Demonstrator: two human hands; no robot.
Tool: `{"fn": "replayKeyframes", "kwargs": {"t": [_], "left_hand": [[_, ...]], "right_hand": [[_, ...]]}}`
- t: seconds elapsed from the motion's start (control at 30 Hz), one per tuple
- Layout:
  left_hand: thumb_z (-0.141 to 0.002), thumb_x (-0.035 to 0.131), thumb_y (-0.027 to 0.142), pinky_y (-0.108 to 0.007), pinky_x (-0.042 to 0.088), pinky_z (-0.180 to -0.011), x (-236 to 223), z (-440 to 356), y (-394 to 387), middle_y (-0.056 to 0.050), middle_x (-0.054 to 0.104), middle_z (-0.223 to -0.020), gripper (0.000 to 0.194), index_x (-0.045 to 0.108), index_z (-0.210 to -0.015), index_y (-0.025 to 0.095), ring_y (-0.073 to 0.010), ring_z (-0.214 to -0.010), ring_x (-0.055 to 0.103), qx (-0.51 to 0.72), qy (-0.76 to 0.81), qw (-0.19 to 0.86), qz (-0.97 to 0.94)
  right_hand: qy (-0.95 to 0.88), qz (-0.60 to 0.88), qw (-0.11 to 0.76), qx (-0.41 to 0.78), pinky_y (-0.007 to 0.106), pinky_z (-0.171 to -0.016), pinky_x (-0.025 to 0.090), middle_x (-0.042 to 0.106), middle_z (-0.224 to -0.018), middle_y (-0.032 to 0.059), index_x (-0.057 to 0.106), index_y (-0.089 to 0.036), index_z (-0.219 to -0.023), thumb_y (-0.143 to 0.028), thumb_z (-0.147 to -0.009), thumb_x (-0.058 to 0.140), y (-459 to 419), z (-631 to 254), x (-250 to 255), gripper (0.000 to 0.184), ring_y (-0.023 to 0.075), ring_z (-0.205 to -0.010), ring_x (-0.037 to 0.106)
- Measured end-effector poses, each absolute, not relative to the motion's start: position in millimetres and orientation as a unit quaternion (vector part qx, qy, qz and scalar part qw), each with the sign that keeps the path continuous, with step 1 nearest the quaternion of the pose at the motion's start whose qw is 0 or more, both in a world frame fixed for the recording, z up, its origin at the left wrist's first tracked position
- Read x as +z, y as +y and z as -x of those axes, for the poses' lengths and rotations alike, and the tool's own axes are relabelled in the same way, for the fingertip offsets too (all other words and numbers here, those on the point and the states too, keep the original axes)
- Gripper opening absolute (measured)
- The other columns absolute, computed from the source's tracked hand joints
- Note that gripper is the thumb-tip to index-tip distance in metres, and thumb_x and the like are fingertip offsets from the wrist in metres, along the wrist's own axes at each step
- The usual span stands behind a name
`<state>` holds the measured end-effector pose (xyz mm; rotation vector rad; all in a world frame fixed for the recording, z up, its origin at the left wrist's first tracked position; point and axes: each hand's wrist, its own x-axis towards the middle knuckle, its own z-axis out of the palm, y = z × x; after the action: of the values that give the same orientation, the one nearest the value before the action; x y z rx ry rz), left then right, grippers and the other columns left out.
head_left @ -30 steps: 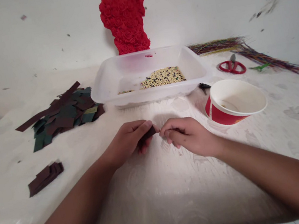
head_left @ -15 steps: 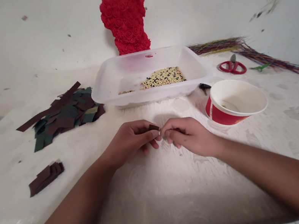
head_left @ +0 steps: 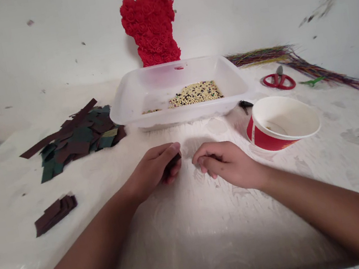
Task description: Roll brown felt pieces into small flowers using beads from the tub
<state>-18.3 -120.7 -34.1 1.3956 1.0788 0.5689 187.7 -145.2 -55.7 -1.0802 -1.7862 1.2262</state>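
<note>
My left hand [head_left: 159, 166] is closed, thumb pressed over the fingers, on a small dark brown fabric piece [head_left: 177, 157] that shows only as a sliver. Facing it across a narrow gap, my right hand [head_left: 222, 162] has its thumb and index finger curled together; whatever is between them is hidden or too small to make out. Both hands rest low over the table in front of a white plastic tub [head_left: 186, 114] with yellow and dark beads [head_left: 196, 93] inside. A neat stack of brown fabric pieces [head_left: 55, 214] lies left of my left forearm.
Brown and green fabric pieces [head_left: 78, 138] are heaped at the left. A red and white paper bowl [head_left: 272, 135] stands right of my right hand, with red-handled scissors [head_left: 279, 81] behind it. Thin coloured wires [head_left: 263, 55] run along the wall, near a red rose decoration [head_left: 151, 25].
My left hand has drawn slightly left, away from my right fingertips, and its thumb has folded up over the brown piece. My right hand has hardly moved.
</note>
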Motion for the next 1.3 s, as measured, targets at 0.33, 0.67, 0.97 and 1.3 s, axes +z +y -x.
{"fn": "replayKeyframes", "kwargs": {"t": [0.33, 0.67, 0.97, 1.3], "left_hand": [[-0.094, 0.046, 0.040, -0.020, 0.034, -0.045, -35.1, 19.2, -120.0, 0.001, 0.051, -0.067, 0.028, 0.048, -0.077, 0.018, -0.0091, -0.054, 0.048, 0.269, 0.432, 0.651, -0.563], [-0.084, 0.065, 0.033, -0.021, 0.043, -0.053, -33.3, 21.2, -120.2, 0.003, 0.059, -0.067, 0.019, 0.054, -0.080, 0.018, -0.0090, -0.057, 0.052, 0.237, 0.417, 0.574, -0.663], [-0.091, 0.055, 0.038, -0.021, 0.041, -0.053, -33.5, 19.2, -120.3, 0.002, 0.059, -0.059, 0.032, 0.052, -0.067, 0.016, -0.0085, -0.053, 0.053, 0.239, 0.438, 0.556, -0.664], [-0.082, 0.067, 0.028, -0.019, 0.040, -0.052, -32.4, 20.7, -120.2, 0.006, 0.055, -0.062, 0.020, 0.052, -0.076, 0.017, -0.0070, -0.054, 0.051, 0.230, 0.418, 0.574, -0.666]], "right_hand": [[-0.688, 0.421, 0.349, 0.476, 0.023, -0.055, 0.044, 0.063, -0.074, -0.0005, 0.065, -0.018, -0.089, -0.017, -0.087, 0.047, -145.5, -187.5, -55.2, 0.018, 0.0093, -0.056, 0.052], [-0.696, 0.415, 0.354, 0.468, 0.023, -0.056, 0.044, 0.062, -0.074, -0.0010, 0.065, -0.018, -0.087, -0.015, -0.086, 0.047, -144.3, -187.2, -56.2, 0.018, 0.0091, -0.057, 0.053], [-0.688, 0.423, 0.349, 0.476, 0.023, -0.054, 0.044, 0.062, -0.072, -0.0011, 0.065, -0.018, -0.088, -0.018, -0.088, 0.047, -144.8, -187.7, -55.6, 0.017, 0.0094, -0.056, 0.052], [-0.689, 0.421, 0.350, 0.475, 0.024, -0.054, 0.043, 0.061, -0.072, -0.0008, 0.065, -0.018, -0.088, -0.019, -0.088, 0.047, -144.8, -187.8, -56.1, 0.017, 0.0094, -0.056, 0.051]]}}
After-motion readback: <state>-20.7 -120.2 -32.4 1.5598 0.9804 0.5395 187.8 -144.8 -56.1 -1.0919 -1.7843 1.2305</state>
